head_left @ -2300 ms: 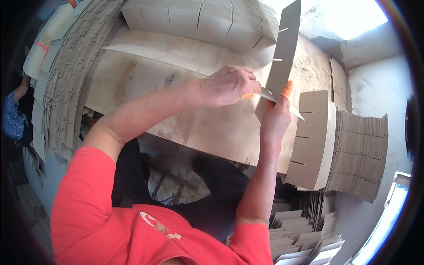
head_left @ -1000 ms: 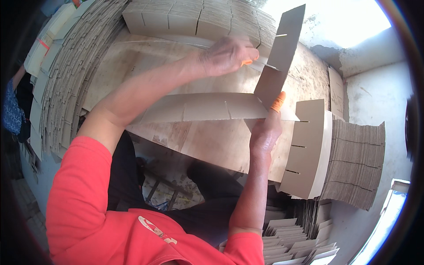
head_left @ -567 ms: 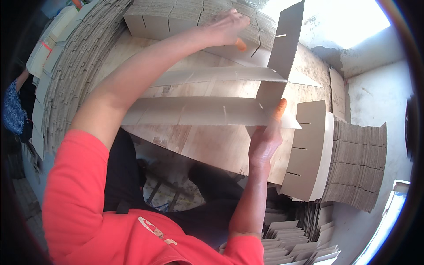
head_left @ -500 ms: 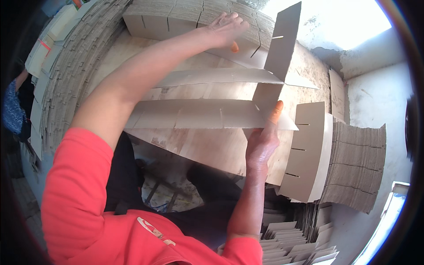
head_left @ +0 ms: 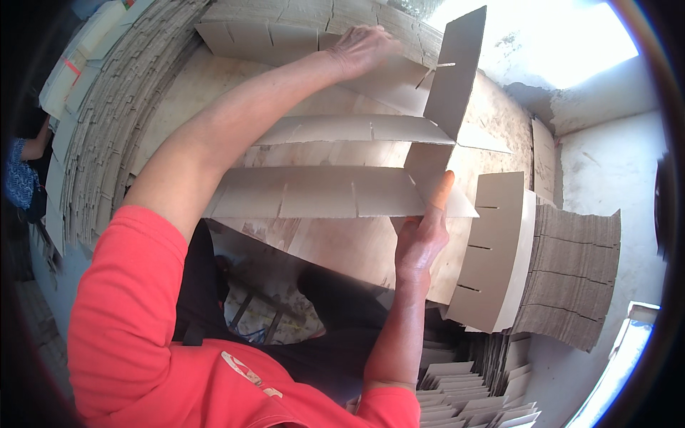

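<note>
Two long slotted cardboard strips stand on edge across the board, crossed near their right ends by a tall cardboard divider. My right hand grips the near end of this crosspiece, an orange finger cover on one of its fingers. At the far side my left hand is closed over the top edge of another slotted cardboard strip. Its fingertips are partly hidden and slightly blurred. That strip's right end reaches close to the crosspiece; whether their slots are joined, I cannot tell.
A pale wooden board lies under the work. Stacked cardboard lines the left, with more behind the far strip. At right, slotted sheets stand before a thick cardboard stack. More pieces sit low right. Another person's arm shows far left.
My left hand and the far strip have shifted slightly, bringing the strip's right end nearer the crosspiece. My right hand keeps its grip, almost unmoved.
</note>
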A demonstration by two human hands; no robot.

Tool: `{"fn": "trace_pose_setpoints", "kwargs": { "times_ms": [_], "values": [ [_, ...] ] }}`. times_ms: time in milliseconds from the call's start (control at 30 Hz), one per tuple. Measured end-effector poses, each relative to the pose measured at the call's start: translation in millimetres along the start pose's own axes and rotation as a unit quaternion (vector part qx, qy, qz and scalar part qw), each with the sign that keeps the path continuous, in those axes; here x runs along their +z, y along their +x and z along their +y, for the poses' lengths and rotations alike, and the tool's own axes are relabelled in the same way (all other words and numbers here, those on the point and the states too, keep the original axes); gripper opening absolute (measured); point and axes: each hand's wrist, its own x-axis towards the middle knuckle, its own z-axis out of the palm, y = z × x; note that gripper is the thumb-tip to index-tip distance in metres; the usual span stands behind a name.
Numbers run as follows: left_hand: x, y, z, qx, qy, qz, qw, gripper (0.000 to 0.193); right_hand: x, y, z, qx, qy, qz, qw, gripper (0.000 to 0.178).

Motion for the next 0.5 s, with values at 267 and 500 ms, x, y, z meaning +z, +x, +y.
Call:
{"fn": "trace_pose_setpoints", "kwargs": {
  "times_ms": [267,500],
  "values": [
    [-12.1,-2.2,10.2,-0.034,-0.026,-0.021,0.999,0.014,-11.6,-0.9,-7.6,-0.002,-0.014,-0.032,0.999,0.090],
    [-13.6,-3.7,13.8,-0.030,-0.044,-0.022,0.998,0.016,-19.2,-5.9,-11.9,-0.015,-0.021,-0.037,0.999,0.094]
  ]
}}
